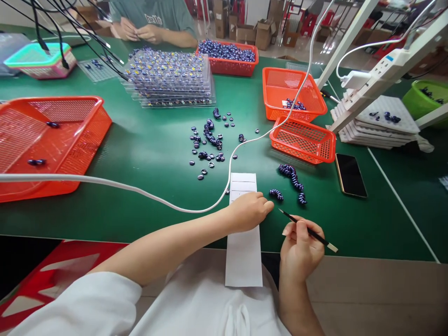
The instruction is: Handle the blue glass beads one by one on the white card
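My left hand [250, 211] reaches across a long white paper strip [244, 261] with lines near its top. Its fingers are curled closed, and whatever they hold is hidden. To its right, my right hand [303, 242] grips slim black pointed tweezers [310, 231] with a pale rear end. The tip points left, a little apart from my left hand. Just beyond the hands lie a short row of dark, shiny blue-purple bead-like pieces [276, 194] and a longer curved row [292, 176]. More loose pieces [210, 135] are scattered farther up the green table.
A white cable [196, 211] crosses the table. Red baskets [303, 140] and a phone [351, 175] are to the right, beside stacked white trays [381, 121]. Stacked clear trays [171, 77] stand at the back. A large red basket [87, 140] is left. A co-worker [154, 23] sits opposite.
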Action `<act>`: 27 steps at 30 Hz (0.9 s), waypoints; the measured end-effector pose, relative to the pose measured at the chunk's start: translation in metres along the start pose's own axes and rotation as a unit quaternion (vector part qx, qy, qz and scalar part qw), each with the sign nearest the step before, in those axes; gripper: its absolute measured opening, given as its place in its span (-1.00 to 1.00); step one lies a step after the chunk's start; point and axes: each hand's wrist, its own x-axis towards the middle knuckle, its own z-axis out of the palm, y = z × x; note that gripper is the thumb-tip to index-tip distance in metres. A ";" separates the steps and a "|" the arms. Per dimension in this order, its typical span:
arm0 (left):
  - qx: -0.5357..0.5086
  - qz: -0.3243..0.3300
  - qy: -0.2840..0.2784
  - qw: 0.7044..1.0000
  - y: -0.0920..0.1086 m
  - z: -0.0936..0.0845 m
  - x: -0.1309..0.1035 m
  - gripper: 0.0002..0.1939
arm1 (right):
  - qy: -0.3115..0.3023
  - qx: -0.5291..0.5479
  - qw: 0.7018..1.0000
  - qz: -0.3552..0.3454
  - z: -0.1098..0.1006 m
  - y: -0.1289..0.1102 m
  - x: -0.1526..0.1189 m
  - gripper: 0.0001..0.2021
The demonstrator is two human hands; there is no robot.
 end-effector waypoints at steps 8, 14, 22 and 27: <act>-0.001 0.013 0.037 0.999 0.002 0.003 0.009 -0.95 | -0.002 -0.011 1.000 -0.004 -0.002 -0.004 0.000 -0.81; -0.114 -0.031 -0.011 0.993 0.001 -0.004 0.005 -0.88 | 0.001 -0.015 1.000 -0.016 -0.004 -0.007 0.002 -0.82; -0.221 -0.115 0.076 0.966 -0.025 -0.028 -0.060 -0.93 | -0.053 -0.067 0.996 0.017 -0.006 -0.008 0.000 -0.80; -0.198 -0.149 0.115 0.962 -0.029 -0.022 -0.107 -0.84 | -0.207 -0.220 0.951 0.071 0.003 -0.006 -0.014 -0.78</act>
